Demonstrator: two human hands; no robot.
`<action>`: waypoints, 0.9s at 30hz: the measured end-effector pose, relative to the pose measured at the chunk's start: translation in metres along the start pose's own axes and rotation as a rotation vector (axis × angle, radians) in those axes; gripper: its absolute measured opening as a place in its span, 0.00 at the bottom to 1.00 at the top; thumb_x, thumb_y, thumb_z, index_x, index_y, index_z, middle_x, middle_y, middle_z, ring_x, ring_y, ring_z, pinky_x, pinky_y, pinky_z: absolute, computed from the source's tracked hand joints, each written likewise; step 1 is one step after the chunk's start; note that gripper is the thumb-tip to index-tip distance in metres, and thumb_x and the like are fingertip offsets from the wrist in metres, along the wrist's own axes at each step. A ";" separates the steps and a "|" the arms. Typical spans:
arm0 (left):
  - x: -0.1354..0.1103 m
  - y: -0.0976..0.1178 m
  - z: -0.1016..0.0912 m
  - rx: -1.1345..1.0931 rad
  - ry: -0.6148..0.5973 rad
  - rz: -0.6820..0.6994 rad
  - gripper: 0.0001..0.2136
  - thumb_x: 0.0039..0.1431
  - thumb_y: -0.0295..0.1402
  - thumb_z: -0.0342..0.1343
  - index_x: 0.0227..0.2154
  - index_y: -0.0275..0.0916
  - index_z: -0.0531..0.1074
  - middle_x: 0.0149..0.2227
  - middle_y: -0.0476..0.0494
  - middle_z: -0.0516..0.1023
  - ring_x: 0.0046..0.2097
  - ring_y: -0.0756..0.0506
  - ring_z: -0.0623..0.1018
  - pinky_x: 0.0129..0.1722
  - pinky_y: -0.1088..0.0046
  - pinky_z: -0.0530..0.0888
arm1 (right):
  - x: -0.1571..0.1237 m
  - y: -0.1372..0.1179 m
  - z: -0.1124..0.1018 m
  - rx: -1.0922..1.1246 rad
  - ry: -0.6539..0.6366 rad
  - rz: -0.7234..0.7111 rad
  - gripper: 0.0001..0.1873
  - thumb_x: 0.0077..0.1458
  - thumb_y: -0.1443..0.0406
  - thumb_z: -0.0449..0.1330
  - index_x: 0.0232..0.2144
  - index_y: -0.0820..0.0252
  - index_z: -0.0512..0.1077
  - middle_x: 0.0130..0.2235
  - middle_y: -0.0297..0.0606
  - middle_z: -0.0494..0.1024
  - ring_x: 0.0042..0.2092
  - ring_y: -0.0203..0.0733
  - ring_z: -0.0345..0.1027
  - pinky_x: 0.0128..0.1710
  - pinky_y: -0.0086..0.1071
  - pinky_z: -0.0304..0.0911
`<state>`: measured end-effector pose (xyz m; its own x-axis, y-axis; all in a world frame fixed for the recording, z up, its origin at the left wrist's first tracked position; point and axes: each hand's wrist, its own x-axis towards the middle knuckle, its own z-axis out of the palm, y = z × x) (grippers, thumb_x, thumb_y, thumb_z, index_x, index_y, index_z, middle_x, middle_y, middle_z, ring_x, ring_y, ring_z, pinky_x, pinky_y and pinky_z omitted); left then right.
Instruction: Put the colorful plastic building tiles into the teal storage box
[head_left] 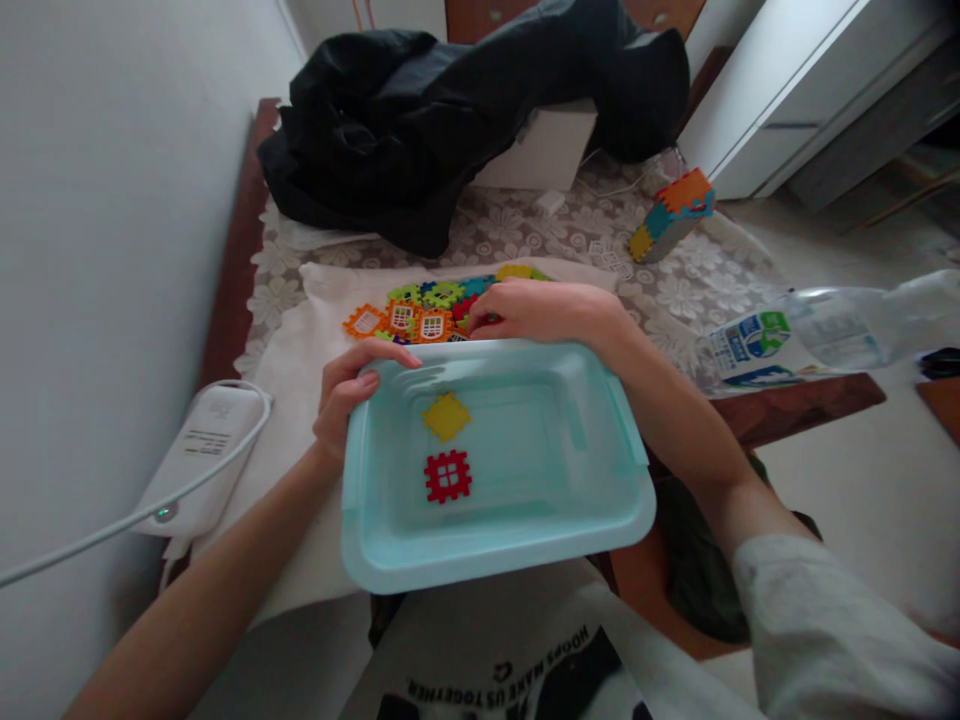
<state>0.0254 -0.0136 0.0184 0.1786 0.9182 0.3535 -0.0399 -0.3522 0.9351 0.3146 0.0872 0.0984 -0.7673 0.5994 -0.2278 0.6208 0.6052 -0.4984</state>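
Note:
My left hand [349, 395] grips a light blue plastic tub [497, 575] by its far left corner, thumb and fingers over the rim. The tub is tilted toward me, in front of my body. Inside it lie a plain yellow interlocking tile [447, 416] and a red window tile [448, 476]. Beyond the far rim, my right hand [514, 308] is at a pile of colorful interlocking plastic tiles [442, 293], fingers curled down among them. What those fingers hold is hidden. An orange window tile [433, 325] lies at the pile's near edge.
A block built of tiles [671, 215] stands at the back right on the lace tablecloth [510, 225]. A clear plastic bottle [810, 335] lies at the right edge. Black clothing [390, 120] covers the back. A white device with a cable [214, 440] sits at left by the wall.

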 end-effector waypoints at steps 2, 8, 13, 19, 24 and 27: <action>0.001 0.001 0.000 0.001 0.022 0.044 0.15 0.68 0.42 0.60 0.40 0.41 0.90 0.41 0.40 0.90 0.40 0.40 0.83 0.37 0.63 0.74 | 0.002 0.002 -0.001 0.036 -0.052 0.011 0.14 0.79 0.59 0.64 0.51 0.59 0.88 0.54 0.42 0.92 0.50 0.44 0.83 0.50 0.34 0.71; -0.002 -0.003 -0.001 0.052 -0.006 0.015 0.18 0.69 0.52 0.62 0.41 0.44 0.88 0.43 0.39 0.89 0.43 0.36 0.84 0.43 0.58 0.78 | 0.004 0.005 0.000 0.016 -0.074 0.069 0.13 0.77 0.56 0.66 0.50 0.56 0.88 0.54 0.39 0.91 0.51 0.45 0.84 0.49 0.34 0.71; -0.004 -0.007 -0.002 0.036 0.004 0.031 0.16 0.71 0.51 0.63 0.41 0.44 0.88 0.43 0.39 0.89 0.45 0.34 0.84 0.45 0.55 0.79 | 0.002 0.006 -0.001 -0.058 -0.061 0.031 0.17 0.76 0.63 0.64 0.61 0.57 0.84 0.64 0.45 0.88 0.61 0.48 0.82 0.59 0.35 0.71; -0.003 -0.004 -0.003 0.034 -0.021 0.029 0.16 0.72 0.48 0.61 0.42 0.44 0.89 0.43 0.40 0.89 0.45 0.35 0.84 0.47 0.57 0.80 | -0.003 -0.001 -0.007 -0.054 -0.022 -0.048 0.18 0.70 0.69 0.66 0.60 0.61 0.81 0.61 0.46 0.87 0.57 0.48 0.79 0.58 0.36 0.69; -0.001 -0.001 -0.001 0.035 -0.004 -0.017 0.16 0.69 0.44 0.59 0.41 0.41 0.90 0.42 0.37 0.90 0.44 0.36 0.83 0.44 0.60 0.78 | -0.009 -0.008 -0.015 -0.038 0.080 -0.016 0.17 0.63 0.74 0.67 0.52 0.57 0.79 0.52 0.40 0.86 0.49 0.44 0.76 0.51 0.34 0.66; 0.002 0.003 0.003 0.013 0.045 -0.027 0.15 0.64 0.43 0.61 0.38 0.41 0.91 0.40 0.38 0.90 0.41 0.36 0.83 0.39 0.61 0.76 | -0.012 -0.008 -0.016 -0.027 0.194 -0.047 0.16 0.64 0.74 0.65 0.52 0.56 0.77 0.50 0.37 0.85 0.48 0.43 0.75 0.52 0.34 0.66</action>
<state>0.0288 -0.0138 0.0220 0.1350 0.9345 0.3294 -0.0225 -0.3295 0.9439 0.3219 0.0836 0.1188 -0.7515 0.6586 -0.0384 0.5914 0.6468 -0.4815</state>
